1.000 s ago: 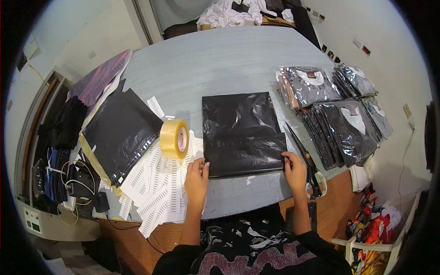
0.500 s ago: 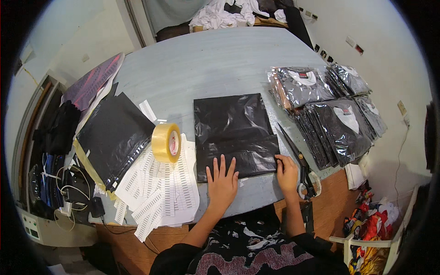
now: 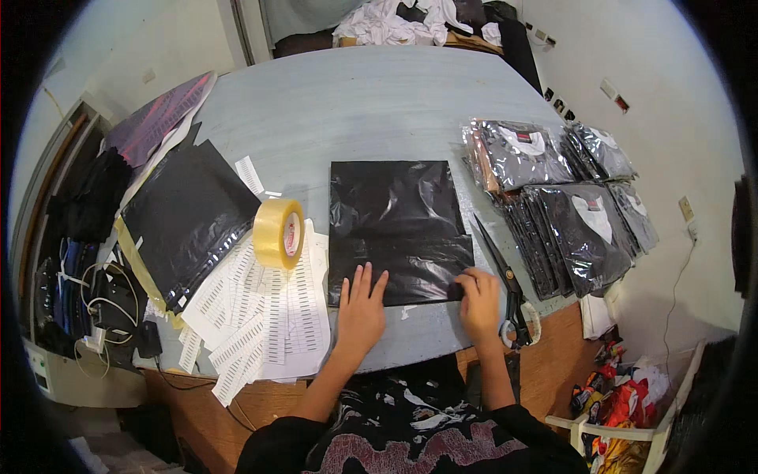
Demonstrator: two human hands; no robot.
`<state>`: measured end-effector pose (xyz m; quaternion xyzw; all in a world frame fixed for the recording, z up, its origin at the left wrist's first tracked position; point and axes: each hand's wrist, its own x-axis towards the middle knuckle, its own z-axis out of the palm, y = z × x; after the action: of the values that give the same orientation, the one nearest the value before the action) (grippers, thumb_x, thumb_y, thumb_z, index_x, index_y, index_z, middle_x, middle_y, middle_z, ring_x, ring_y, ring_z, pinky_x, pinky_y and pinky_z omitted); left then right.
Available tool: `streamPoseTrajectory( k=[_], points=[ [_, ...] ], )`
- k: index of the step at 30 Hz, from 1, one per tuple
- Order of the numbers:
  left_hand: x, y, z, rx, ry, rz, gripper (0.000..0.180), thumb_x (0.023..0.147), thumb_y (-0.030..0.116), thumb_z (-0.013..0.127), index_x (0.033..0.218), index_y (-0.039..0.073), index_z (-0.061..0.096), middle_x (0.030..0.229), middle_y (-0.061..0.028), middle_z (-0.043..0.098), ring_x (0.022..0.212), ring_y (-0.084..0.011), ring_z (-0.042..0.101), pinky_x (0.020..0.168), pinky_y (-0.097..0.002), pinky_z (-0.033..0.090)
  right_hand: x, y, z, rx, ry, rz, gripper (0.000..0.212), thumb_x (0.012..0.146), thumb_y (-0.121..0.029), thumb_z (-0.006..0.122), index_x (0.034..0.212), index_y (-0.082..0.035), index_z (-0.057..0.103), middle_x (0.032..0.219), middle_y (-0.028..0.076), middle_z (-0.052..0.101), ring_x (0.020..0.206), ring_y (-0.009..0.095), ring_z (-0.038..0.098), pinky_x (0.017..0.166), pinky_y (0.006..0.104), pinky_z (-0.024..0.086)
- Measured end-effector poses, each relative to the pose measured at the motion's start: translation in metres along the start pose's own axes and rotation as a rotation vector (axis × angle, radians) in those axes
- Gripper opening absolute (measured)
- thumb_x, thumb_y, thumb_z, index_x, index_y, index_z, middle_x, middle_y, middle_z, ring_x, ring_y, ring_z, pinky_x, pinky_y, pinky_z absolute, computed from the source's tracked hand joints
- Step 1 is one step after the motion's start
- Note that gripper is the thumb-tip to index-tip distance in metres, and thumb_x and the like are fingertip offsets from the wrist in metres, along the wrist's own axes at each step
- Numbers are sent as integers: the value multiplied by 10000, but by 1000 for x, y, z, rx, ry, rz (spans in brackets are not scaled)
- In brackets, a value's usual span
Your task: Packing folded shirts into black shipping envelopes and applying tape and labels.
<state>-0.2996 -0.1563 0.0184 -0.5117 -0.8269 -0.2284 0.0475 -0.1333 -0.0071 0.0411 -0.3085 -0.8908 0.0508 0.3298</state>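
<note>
A black plastic bag lies flat on the table in front of me, its lower part folded up over itself. My left hand rests on the bag's lower left part, fingers stretched out and holding nothing. At the lower right corner, my right hand has its fingers curled and pinched on the bag's edge, where a small dark bit of plastic shows at the fingertips. Black-handled scissors lie just right of that hand. A roll of clear yellowish tape stands on printed paper sheets to the left.
Clear-bagged folded grey garments are stacked at the right. More black plastic bags lie at the left, near cables and a black adapter. A bin of colourful scraps stands on the floor at the lower right.
My right hand has moved from the bag's right edge inward and down to its lower right corner. My left hand stays on the bag. The whole view has shifted slightly.
</note>
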Motion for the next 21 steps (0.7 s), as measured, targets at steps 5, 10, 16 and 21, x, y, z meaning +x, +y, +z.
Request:
streamPoseTrajectory(
  k=[5, 10, 16, 21],
  points=[
    [1, -11, -20, -220, -6, 20, 353, 801, 126, 514, 1151, 96, 551, 1129, -165, 475, 1153, -332, 410, 993, -437, 306, -1, 2, -17, 55, -249, -165, 338, 622, -2, 520, 950, -75, 555, 1044, 77, 542, 952, 276, 487, 898, 411, 343],
    [-1, -13, -46, -81, -53, 149, 429, 738, 88, 547, 1167, 98, 541, 1139, -164, 481, 1110, -336, 435, 941, -408, 360, 9, 12, -22, 7, -314, -255, 314, 644, -35, 528, 954, -69, 560, 1037, 86, 560, 957, 265, 514, 949, 439, 330],
    [-7, -35, -44, -15, -101, 110, 459, 700, 15, 533, 1157, 62, 535, 1178, -164, 494, 1108, -309, 463, 929, -381, 385, 18, 27, -21, 169, -334, -255, 297, 678, 0, 545, 972, -43, 551, 931, 92, 589, 872, 279, 553, 831, 392, 418],
    [1, -46, -54, -32, -59, 186, 300, 746, 85, 528, 1028, 51, 623, 1039, -135, 604, 949, -267, 570, 829, -356, 439, 13, 37, -16, 552, -274, 66, 207, 751, 62, 562, 942, -5, 514, 820, 118, 592, 766, 244, 598, 666, 292, 456]
  ],
)
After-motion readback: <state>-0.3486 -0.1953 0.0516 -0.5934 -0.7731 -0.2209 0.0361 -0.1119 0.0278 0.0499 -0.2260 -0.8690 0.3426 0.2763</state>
